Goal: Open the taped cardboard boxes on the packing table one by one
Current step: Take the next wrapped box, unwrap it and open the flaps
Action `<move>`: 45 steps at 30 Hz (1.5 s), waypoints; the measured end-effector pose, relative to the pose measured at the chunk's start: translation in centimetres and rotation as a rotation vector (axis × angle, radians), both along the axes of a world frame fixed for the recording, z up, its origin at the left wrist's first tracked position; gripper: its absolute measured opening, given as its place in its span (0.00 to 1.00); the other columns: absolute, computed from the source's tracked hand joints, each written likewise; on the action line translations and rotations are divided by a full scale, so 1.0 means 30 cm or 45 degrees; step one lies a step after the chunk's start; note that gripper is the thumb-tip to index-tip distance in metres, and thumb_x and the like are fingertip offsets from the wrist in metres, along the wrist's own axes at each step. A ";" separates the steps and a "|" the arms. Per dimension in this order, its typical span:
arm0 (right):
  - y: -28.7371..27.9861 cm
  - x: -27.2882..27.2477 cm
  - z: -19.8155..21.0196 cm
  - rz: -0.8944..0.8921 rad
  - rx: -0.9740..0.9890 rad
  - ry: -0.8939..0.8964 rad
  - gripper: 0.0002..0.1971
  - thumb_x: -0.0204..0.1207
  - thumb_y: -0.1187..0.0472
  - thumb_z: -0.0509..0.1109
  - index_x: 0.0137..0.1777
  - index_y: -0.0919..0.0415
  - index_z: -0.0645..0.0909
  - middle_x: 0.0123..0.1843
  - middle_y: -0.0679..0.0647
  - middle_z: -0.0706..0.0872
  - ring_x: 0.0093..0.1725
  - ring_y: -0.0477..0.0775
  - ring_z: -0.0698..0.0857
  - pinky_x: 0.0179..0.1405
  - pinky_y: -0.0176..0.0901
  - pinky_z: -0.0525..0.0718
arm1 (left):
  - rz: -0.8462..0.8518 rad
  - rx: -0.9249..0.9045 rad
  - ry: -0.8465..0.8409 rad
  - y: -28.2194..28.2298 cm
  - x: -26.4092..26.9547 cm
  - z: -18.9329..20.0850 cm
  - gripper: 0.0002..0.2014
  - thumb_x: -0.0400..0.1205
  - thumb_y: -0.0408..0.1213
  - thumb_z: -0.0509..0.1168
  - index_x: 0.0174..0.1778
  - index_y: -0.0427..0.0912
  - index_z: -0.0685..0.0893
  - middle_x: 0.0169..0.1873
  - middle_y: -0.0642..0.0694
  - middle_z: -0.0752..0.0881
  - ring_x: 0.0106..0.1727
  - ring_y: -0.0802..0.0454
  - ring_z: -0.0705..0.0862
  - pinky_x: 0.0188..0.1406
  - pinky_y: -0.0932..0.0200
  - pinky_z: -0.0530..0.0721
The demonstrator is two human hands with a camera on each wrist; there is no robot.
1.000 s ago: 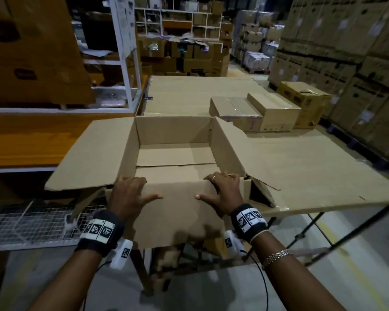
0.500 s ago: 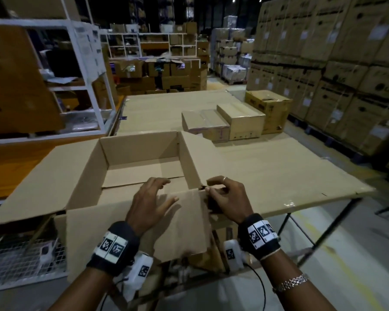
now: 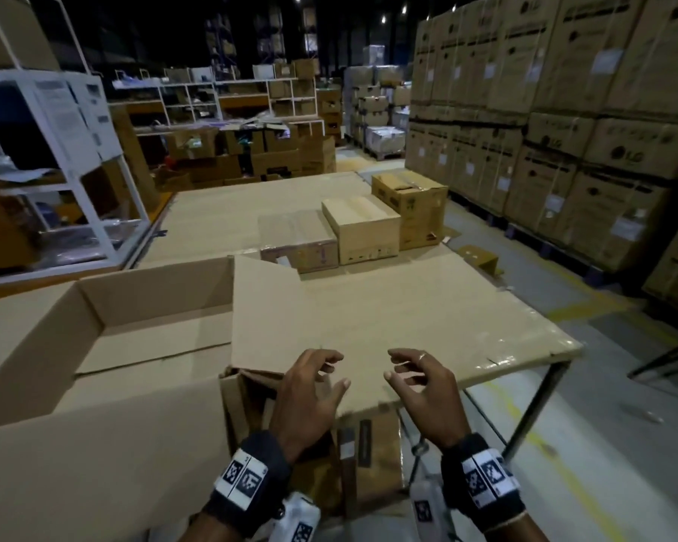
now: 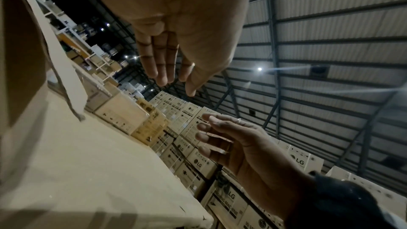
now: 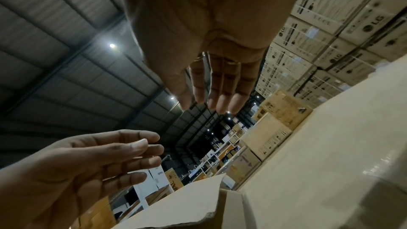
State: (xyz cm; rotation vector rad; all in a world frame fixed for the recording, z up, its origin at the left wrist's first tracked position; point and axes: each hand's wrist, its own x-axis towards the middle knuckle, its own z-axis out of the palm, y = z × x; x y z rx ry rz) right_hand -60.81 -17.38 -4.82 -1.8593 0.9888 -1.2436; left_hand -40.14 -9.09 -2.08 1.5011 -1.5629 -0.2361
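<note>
A large cardboard box [image 3: 141,342] stands open on the left of the packing table [image 3: 427,318], its flaps spread outward. My left hand [image 3: 329,375] and right hand [image 3: 408,375] hover side by side over the table's near edge, just right of that box. Both have loosely spread fingers and hold nothing, as the left wrist view shows for the left hand [image 4: 171,76] and the right wrist view for the right hand [image 5: 211,100]. Farther back stand three closed boxes: a flat taped box [image 3: 298,240], a plain box [image 3: 363,228] and a taller box [image 3: 411,205].
A white shelving rack [image 3: 75,181] stands to the left of the table. Tall stacks of LG cartons [image 3: 564,142] line the right side across an aisle. Folded cardboard [image 3: 368,463] hangs under the table's near edge beside a metal leg [image 3: 533,412].
Both hands have let go of the open box's near flap and moved right, above the table's front edge. The view has swung right, so the open box now lies at my left.
</note>
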 end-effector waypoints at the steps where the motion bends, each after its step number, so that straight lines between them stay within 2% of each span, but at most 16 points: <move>1: -0.029 -0.018 -0.018 -0.008 0.024 -0.013 0.15 0.76 0.61 0.79 0.61 0.46 0.86 0.56 0.41 0.89 0.53 0.46 0.89 0.46 0.43 0.90 | 0.007 0.025 0.007 -0.022 -0.027 -0.010 0.17 0.77 0.44 0.75 0.61 0.52 0.84 0.55 0.58 0.84 0.55 0.62 0.84 0.50 0.64 0.84; 3: -0.094 -0.038 -0.044 -0.018 0.052 -0.027 0.16 0.76 0.61 0.80 0.61 0.46 0.86 0.57 0.40 0.88 0.53 0.45 0.88 0.45 0.42 0.90 | 0.017 0.085 -0.020 -0.071 -0.064 -0.024 0.20 0.77 0.44 0.77 0.64 0.55 0.82 0.56 0.61 0.82 0.56 0.65 0.82 0.49 0.73 0.80; 5: -0.165 -0.043 -0.069 -0.026 0.085 -0.019 0.16 0.75 0.61 0.80 0.61 0.47 0.86 0.57 0.41 0.88 0.53 0.44 0.88 0.44 0.42 0.90 | 0.058 0.114 -0.027 -0.135 -0.069 -0.044 0.22 0.77 0.45 0.78 0.65 0.58 0.81 0.57 0.63 0.81 0.56 0.65 0.82 0.48 0.75 0.79; 9: -0.322 -0.040 -0.083 -0.004 0.141 -0.015 0.16 0.75 0.61 0.80 0.61 0.47 0.86 0.57 0.42 0.88 0.52 0.42 0.87 0.41 0.36 0.88 | 0.185 0.135 -0.021 -0.307 -0.039 -0.073 0.24 0.76 0.49 0.78 0.66 0.59 0.80 0.57 0.62 0.82 0.54 0.65 0.83 0.49 0.68 0.83; 13: -0.506 -0.038 -0.054 0.100 0.156 0.127 0.17 0.75 0.61 0.80 0.61 0.44 0.85 0.57 0.42 0.87 0.53 0.41 0.86 0.41 0.34 0.87 | 0.282 0.142 0.066 -0.498 -0.005 -0.068 0.25 0.74 0.48 0.80 0.66 0.55 0.80 0.58 0.57 0.83 0.52 0.62 0.84 0.49 0.63 0.86; 17: -0.715 -0.050 0.036 0.190 0.082 0.257 0.20 0.75 0.64 0.79 0.63 0.45 0.84 0.58 0.45 0.86 0.53 0.43 0.87 0.40 0.31 0.85 | 0.369 0.185 0.149 -0.679 0.048 -0.016 0.25 0.75 0.48 0.80 0.66 0.53 0.79 0.57 0.53 0.82 0.49 0.60 0.85 0.48 0.59 0.87; 21: -0.891 -0.012 0.123 0.223 0.069 0.304 0.19 0.76 0.61 0.80 0.64 0.46 0.83 0.57 0.46 0.86 0.54 0.43 0.87 0.42 0.34 0.87 | 0.508 0.266 0.170 -0.815 0.125 0.038 0.27 0.75 0.51 0.79 0.66 0.51 0.78 0.57 0.52 0.83 0.46 0.58 0.86 0.50 0.52 0.86; 26: -1.059 0.159 0.153 0.314 0.166 0.308 0.21 0.75 0.58 0.81 0.67 0.49 0.82 0.56 0.47 0.87 0.54 0.46 0.87 0.45 0.34 0.86 | 0.679 0.431 0.205 -0.948 0.262 0.056 0.34 0.74 0.56 0.78 0.70 0.47 0.73 0.64 0.45 0.83 0.60 0.43 0.85 0.62 0.46 0.84; 30: -1.214 0.345 0.130 0.350 0.208 0.358 0.27 0.73 0.54 0.82 0.70 0.55 0.79 0.58 0.50 0.84 0.55 0.49 0.85 0.52 0.45 0.87 | 0.826 0.517 0.237 -1.066 0.385 0.066 0.39 0.72 0.55 0.80 0.73 0.45 0.71 0.68 0.39 0.81 0.65 0.38 0.83 0.65 0.45 0.83; 32: -1.291 0.436 0.104 0.353 0.189 0.398 0.30 0.72 0.51 0.82 0.72 0.56 0.77 0.60 0.53 0.83 0.57 0.51 0.84 0.55 0.50 0.87 | 0.877 0.583 0.277 -1.136 0.454 0.047 0.47 0.66 0.60 0.82 0.76 0.45 0.68 0.68 0.38 0.81 0.65 0.37 0.84 0.62 0.45 0.85; 35: -1.402 0.549 0.075 0.369 0.180 0.408 0.31 0.72 0.49 0.82 0.72 0.59 0.76 0.62 0.55 0.83 0.62 0.57 0.83 0.60 0.54 0.84 | 0.895 0.666 0.397 -1.230 0.545 0.004 0.62 0.56 0.67 0.80 0.83 0.48 0.59 0.72 0.37 0.80 0.67 0.35 0.83 0.59 0.39 0.88; 37: -1.473 0.615 0.065 0.385 0.214 0.411 0.32 0.72 0.51 0.82 0.73 0.60 0.75 0.67 0.57 0.81 0.67 0.59 0.80 0.66 0.54 0.81 | 0.887 0.693 0.429 -1.294 0.585 -0.026 0.63 0.58 0.65 0.82 0.85 0.49 0.58 0.73 0.40 0.80 0.70 0.36 0.82 0.63 0.44 0.86; 39: -1.553 0.682 0.041 0.383 0.275 0.427 0.34 0.73 0.50 0.81 0.74 0.61 0.73 0.71 0.59 0.79 0.72 0.61 0.77 0.71 0.55 0.78 | 0.913 0.678 0.393 -1.375 0.667 -0.108 0.58 0.55 0.67 0.83 0.80 0.53 0.67 0.68 0.48 0.83 0.66 0.42 0.85 0.63 0.49 0.86; 41: -1.632 0.750 0.008 0.360 0.302 0.474 0.35 0.73 0.48 0.80 0.75 0.63 0.72 0.74 0.62 0.77 0.75 0.63 0.73 0.73 0.53 0.75 | 0.900 0.669 0.373 -1.472 0.815 -0.272 0.52 0.51 0.73 0.81 0.71 0.62 0.74 0.62 0.55 0.85 0.60 0.47 0.89 0.58 0.50 0.89; 43: -1.697 0.811 -0.022 0.360 0.337 0.522 0.37 0.74 0.47 0.79 0.78 0.64 0.70 0.76 0.64 0.74 0.77 0.64 0.71 0.73 0.50 0.73 | 0.910 0.651 0.339 -1.536 0.926 -0.399 0.53 0.51 0.76 0.80 0.71 0.60 0.74 0.62 0.54 0.83 0.60 0.47 0.88 0.56 0.49 0.90; 45: -1.747 0.853 -0.053 0.371 0.366 0.577 0.37 0.76 0.47 0.78 0.79 0.63 0.69 0.78 0.64 0.72 0.78 0.64 0.71 0.73 0.49 0.72 | 1.021 0.711 0.299 -1.538 0.894 -0.355 0.60 0.53 0.73 0.81 0.79 0.53 0.67 0.68 0.45 0.78 0.65 0.39 0.84 0.55 0.45 0.88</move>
